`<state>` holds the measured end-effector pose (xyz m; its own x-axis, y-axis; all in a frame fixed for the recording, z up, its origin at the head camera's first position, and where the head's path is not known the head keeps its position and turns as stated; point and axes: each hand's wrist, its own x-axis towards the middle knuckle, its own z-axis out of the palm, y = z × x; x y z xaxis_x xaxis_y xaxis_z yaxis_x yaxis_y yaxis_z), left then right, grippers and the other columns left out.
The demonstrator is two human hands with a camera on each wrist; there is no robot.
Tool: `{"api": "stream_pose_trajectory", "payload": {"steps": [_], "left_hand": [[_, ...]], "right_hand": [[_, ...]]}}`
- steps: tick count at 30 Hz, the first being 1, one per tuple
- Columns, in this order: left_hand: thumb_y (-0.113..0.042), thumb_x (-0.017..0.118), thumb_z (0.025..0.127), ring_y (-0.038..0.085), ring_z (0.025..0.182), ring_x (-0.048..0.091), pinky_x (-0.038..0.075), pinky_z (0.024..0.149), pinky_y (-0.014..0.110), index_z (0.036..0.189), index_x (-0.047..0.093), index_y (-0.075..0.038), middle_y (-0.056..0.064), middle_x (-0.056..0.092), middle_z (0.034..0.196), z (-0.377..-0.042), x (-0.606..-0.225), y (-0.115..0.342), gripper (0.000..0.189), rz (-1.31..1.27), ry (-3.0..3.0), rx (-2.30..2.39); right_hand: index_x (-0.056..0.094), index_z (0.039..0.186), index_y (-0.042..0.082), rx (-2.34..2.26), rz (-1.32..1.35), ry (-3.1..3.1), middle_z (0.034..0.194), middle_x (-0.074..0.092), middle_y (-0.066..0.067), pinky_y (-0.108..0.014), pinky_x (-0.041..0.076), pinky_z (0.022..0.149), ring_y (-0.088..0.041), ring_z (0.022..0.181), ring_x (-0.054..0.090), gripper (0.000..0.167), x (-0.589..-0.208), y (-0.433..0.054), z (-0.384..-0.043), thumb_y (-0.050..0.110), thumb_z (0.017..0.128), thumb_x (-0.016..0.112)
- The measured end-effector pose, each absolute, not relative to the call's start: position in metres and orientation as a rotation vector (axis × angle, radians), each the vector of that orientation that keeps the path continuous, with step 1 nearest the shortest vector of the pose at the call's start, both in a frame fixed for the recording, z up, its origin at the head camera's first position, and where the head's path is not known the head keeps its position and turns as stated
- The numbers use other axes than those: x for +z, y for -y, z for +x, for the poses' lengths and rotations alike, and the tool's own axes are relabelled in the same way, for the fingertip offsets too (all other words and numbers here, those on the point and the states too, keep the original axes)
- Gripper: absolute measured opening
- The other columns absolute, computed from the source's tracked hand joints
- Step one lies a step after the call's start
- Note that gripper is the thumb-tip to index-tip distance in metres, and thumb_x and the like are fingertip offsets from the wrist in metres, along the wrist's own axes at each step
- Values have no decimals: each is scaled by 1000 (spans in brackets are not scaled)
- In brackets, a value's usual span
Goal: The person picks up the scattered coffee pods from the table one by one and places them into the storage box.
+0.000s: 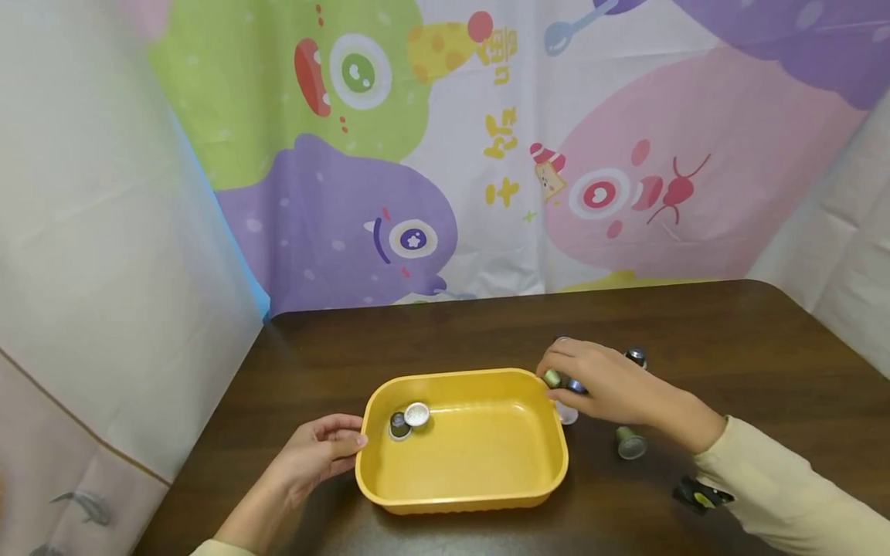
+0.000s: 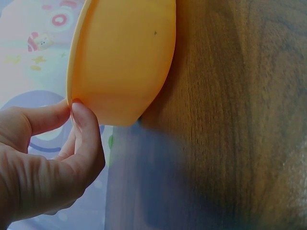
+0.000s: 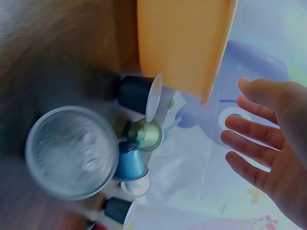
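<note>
A person in pale yellow sleeves [image 1: 786, 479] works over a yellow basin [image 1: 480, 455] on a dark wood-grain counter [image 1: 327, 355], before a cloth backdrop [image 1: 487, 255] printed with cartoon monsters. The basin sits near the middle of the counter, its open side up and its long axis running left to right, one short end toward each of the hands. The left hand [image 1: 313, 455] pinches the rim at the left end between thumb and fingers. At the opposite end, the right hand [image 1: 605, 378] is over a loose group of coffee capsules; the right wrist view shows its fingers spread and well apart from them.

Two capsules share the basin's left half, touching or nearly so: a dark capsule [image 1: 399, 425], narrow end up, and a silver-lidded capsule [image 1: 417, 415], foil face up. Outside, an olive-green capsule [image 1: 631, 443] lies tipped, its lid toward the person. Beside the basin's right wall, a black capsule [image 3: 134, 95] points its wide pale rim toward the backdrop, near a light-green capsule [image 3: 146, 135] and a blue capsule [image 3: 130, 163]. A large silver lid [image 3: 72, 152] faces the right wrist camera. A black item [image 1: 698, 494] by the right sleeve is too indistinct to identify.
</note>
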<state>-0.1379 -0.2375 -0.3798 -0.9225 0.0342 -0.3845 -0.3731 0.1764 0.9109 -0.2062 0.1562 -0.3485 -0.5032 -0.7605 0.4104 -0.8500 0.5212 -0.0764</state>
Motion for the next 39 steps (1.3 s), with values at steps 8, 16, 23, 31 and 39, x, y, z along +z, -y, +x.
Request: {"api": "stream_pose_trajectory", "payload": {"steps": [8, 16, 23, 31, 39], "left_hand": [[-6, 66, 88, 10, 83, 64, 58, 78, 27, 125, 51, 8, 0, 63, 90, -140, -375, 238, 43, -285, -2148, 1803], [-5, 65, 88, 11, 83, 64, 58, 77, 27, 126, 50, 8, 2, 64, 92, -140, -378, 238, 42, -295, -2147, 1801], [-5, 65, 88, 11, 83, 64, 58, 77, 28, 126, 50, 8, 3, 64, 92, -140, -382, 238, 42, -301, -2136, 1804], [-6, 65, 89, 10, 83, 65, 58, 77, 27, 127, 49, 8, 2, 64, 92, -140, -381, 239, 44, -288, -2111, 1808], [-6, 66, 88, 10, 83, 64, 58, 77, 26, 126, 49, 9, 1, 64, 91, -140, -380, 239, 44, -281, -2100, 1816]], "right_hand": [[65, 101, 16, 306, 1230, 2452, 102, 64, 5, -33, 53, 80, -11, 93, 60, 30, -353, -174, -200, 21, 76, 81], [65, 101, 19, 285, 1198, 2448, 98, 61, 8, -32, 54, 76, -9, 90, 60, 27, -360, -192, -198, 23, 79, 79], [66, 99, 17, 231, 1152, 2472, 98, 63, 8, -35, 55, 77, -10, 92, 62, 31, -368, -206, -190, 20, 72, 83], [66, 97, 18, 232, 1167, 2465, 93, 62, 10, -30, 52, 73, -4, 84, 58, 32, -378, -219, -183, 20, 71, 84], [65, 97, 19, 208, 1198, 2493, 94, 60, 12, -34, 53, 74, -7, 85, 60, 31, -385, -226, -178, 22, 72, 83]]}}
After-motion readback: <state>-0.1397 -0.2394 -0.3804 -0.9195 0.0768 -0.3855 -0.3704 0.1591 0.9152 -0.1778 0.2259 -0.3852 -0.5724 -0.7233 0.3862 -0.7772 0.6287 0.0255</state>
